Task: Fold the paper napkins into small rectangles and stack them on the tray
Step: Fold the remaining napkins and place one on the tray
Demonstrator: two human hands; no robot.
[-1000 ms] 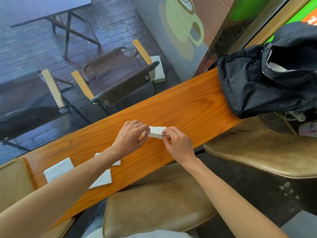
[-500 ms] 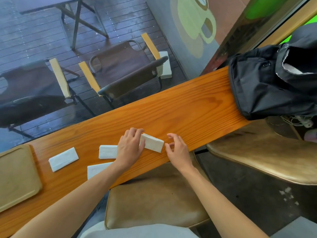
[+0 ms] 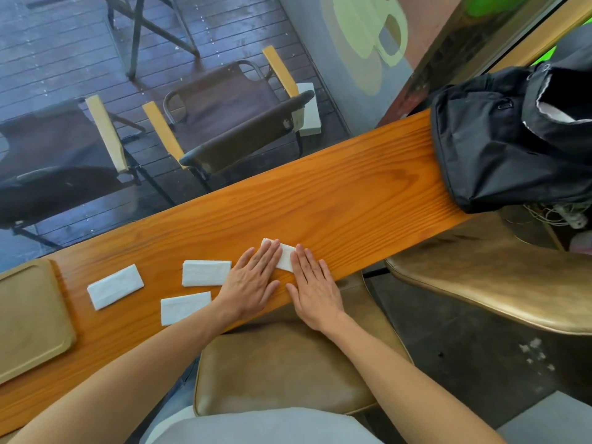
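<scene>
Seen from the head camera only. Both hands flat on the orange wooden tabletop [image 3: 352, 193], fingers straight and close together, gripping nothing. Left hand [image 3: 253, 280] pressed palm-down over the left part of a folded white napkin [image 3: 286, 256]; right hand [image 3: 315, 283] just beside it, fingertips touching the napkin's right end. Napkin mostly covered, only its far corner and a strip between the two hands showing.

Further left on the tabletop, three more folded napkins lying flat and apart from one another: one rectangle [image 3: 206, 272] just beside the left hand, another [image 3: 185, 307] near the front edge partly under the left forearm, a third [image 3: 115, 286] closer to the tray. Tan tray [image 3: 28, 318] at the far left end of the tabletop, none of the napkins touching it.

At the right end, a black bag [image 3: 512, 139] resting on the tabletop. Below the edge, brown padded stools [image 3: 282, 370]. Beyond the glass, folding chairs [image 3: 230, 123] on dark decking.
</scene>
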